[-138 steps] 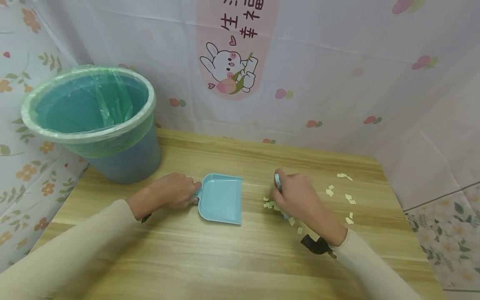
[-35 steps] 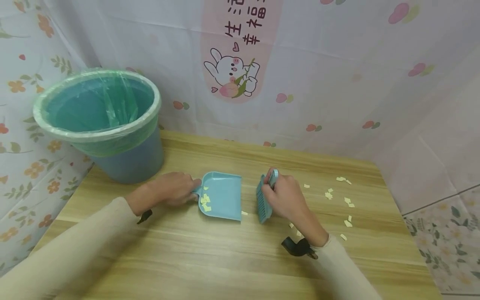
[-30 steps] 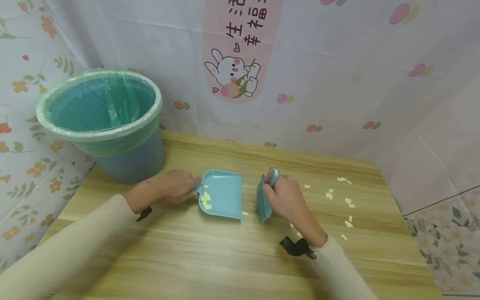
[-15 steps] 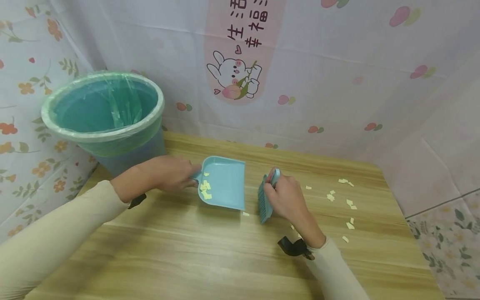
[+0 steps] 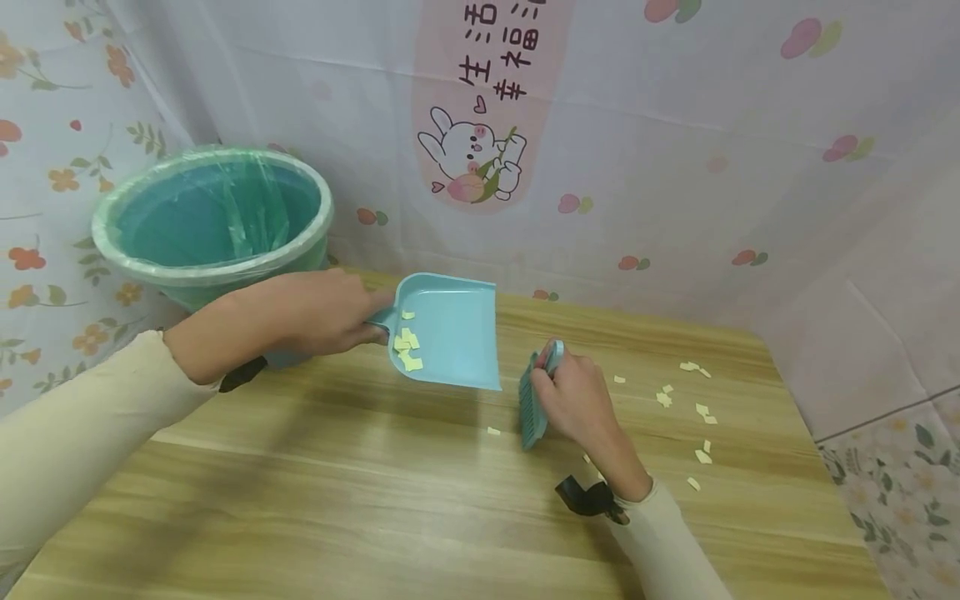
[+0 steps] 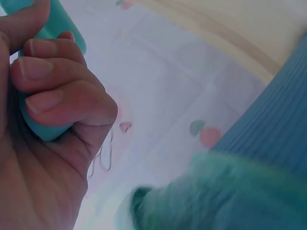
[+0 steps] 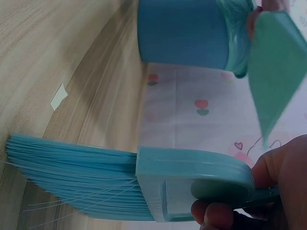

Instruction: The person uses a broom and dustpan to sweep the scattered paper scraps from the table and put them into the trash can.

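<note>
My left hand (image 5: 318,312) grips the handle of a light blue dustpan (image 5: 457,337), which hangs above the table in front of the bin's right side. Several pale yellow paper scraps (image 5: 406,342) lie in the pan near its handle end. In the left wrist view, curled fingers (image 6: 67,74) wrap the dustpan's handle (image 6: 45,132). Lower right of the pan, my right hand (image 5: 577,400) holds a matching blue hand brush (image 5: 530,408). Its bristles (image 7: 72,175) meet the tabletop in the right wrist view. One loose scrap (image 5: 493,431) lies just left of the brush.
A blue bin (image 5: 213,271) with a green plastic liner stands at the table's back left, beyond my left forearm. More paper scraps (image 5: 664,399) are scattered on the wooden table (image 5: 420,508) right of the brush. A printed cloth (image 5: 660,167) hangs behind.
Scraps went from the table into the dustpan. Over the last second my left hand has raised the pan off the table. The right hand and brush have stayed nearly still.
</note>
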{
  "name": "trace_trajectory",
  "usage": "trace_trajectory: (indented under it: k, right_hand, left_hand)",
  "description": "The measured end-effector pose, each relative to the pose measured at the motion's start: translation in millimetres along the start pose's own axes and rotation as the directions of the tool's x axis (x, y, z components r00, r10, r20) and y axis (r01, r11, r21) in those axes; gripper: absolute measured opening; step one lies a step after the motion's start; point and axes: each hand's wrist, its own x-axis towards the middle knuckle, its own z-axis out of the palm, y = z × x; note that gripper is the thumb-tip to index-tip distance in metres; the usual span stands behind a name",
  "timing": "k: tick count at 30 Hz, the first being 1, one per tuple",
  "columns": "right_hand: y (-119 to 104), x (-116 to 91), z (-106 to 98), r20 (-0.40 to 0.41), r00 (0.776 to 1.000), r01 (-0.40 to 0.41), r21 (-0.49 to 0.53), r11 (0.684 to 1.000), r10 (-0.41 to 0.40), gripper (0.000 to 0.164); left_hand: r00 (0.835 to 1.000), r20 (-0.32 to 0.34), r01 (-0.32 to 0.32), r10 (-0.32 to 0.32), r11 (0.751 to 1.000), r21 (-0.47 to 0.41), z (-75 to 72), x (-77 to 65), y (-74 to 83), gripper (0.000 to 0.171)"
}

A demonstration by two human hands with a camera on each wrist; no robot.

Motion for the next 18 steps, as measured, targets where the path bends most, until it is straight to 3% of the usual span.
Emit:
trace_trajectory:
  k: [9,18]
  right_hand:
    - [0,-1,-1,-0.006,1.0,-0.001,0.0,1.0,0.001,0.009]
    - [1,-2,-1,-0.015,1.0,0.009,0.005,1.0,-0.009,0.011]
  left_hand:
    - [0.997,-0.06,0.042,-0.04,0.998,0.037,-35.9,-12.2,-6.5,0.025]
    - [0.989,-0.121,0.089,-0.084,0.995,0.04,-49.5,-34.3,-29.0,0.02]
